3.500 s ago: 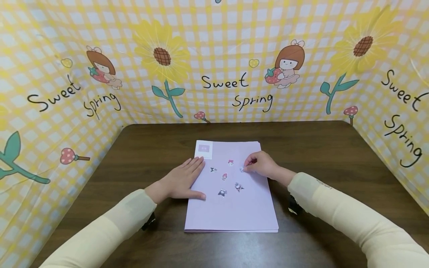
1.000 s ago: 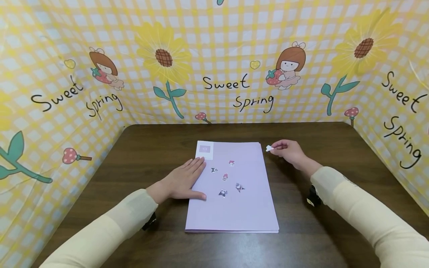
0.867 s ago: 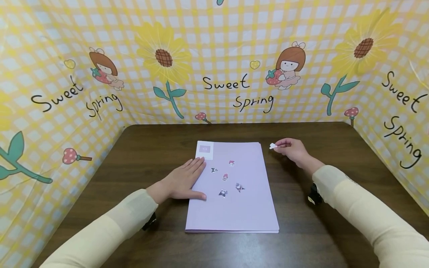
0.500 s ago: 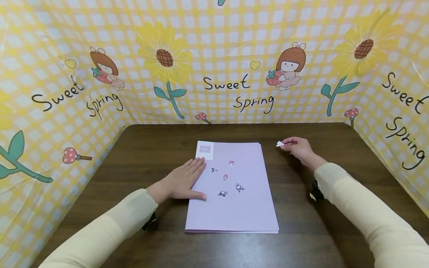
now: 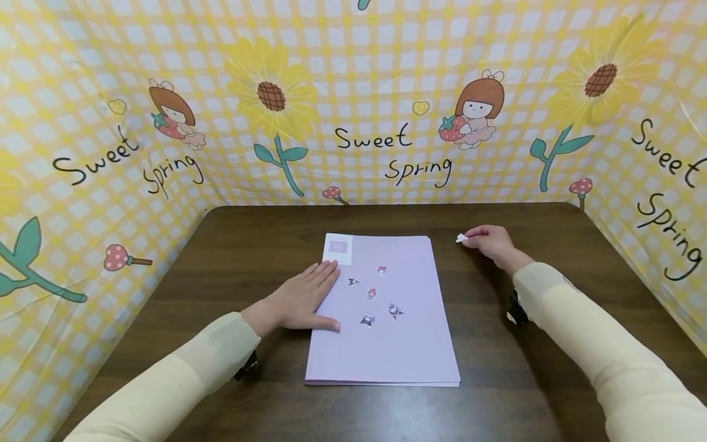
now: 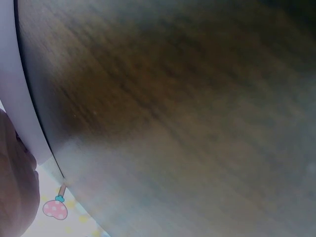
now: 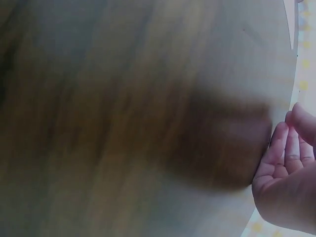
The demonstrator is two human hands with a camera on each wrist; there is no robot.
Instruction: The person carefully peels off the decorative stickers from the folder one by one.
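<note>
White sticker (image 5: 461, 238), pinched by the right hand (image 5: 493, 242), juts toward the lilac folder (image 5: 382, 357) the flat left hand (image 5: 301, 296) touches.

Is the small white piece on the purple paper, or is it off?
Off. In the head view, the right hand pinches the white piece to the right of the purple paper, with table visible between.

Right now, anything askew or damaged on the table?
Nothing looks spilled or damaged. Only the cartoon figures on the lilac sheets look slightly untidy: scattered, at differing angles.
</note>
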